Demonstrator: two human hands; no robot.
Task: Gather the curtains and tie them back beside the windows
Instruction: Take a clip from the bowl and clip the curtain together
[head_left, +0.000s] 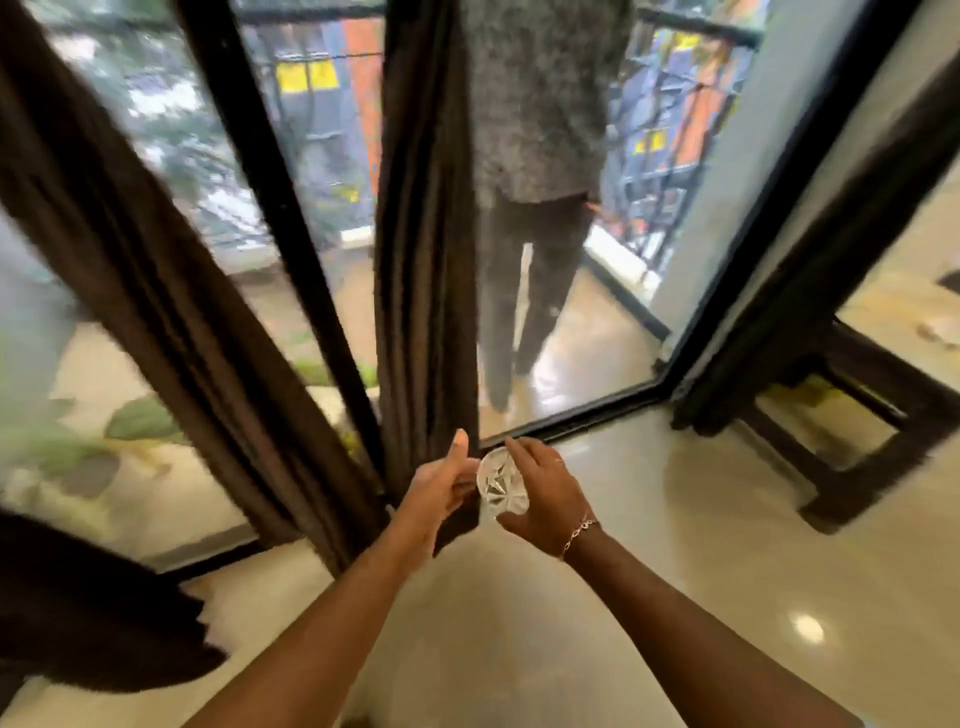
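The window (311, 156) is tall, with a black frame. In front of it the middle curtain (426, 260), dark brown, hangs gathered into a narrow bundle, its long axis upright and its bottom end pointing down at the floor (675, 571). Left of that curtain a second curtain (156, 270) slants down toward its foot. Behind the middle curtain, beyond the glass, a person (540, 130) stands. At the curtain's lower end the left hand (441, 486) curls its fingers round the bundle, thumb raised. Just right of it the right hand (540, 493) pinches a clear cut-glass disc (501, 486) by its rim
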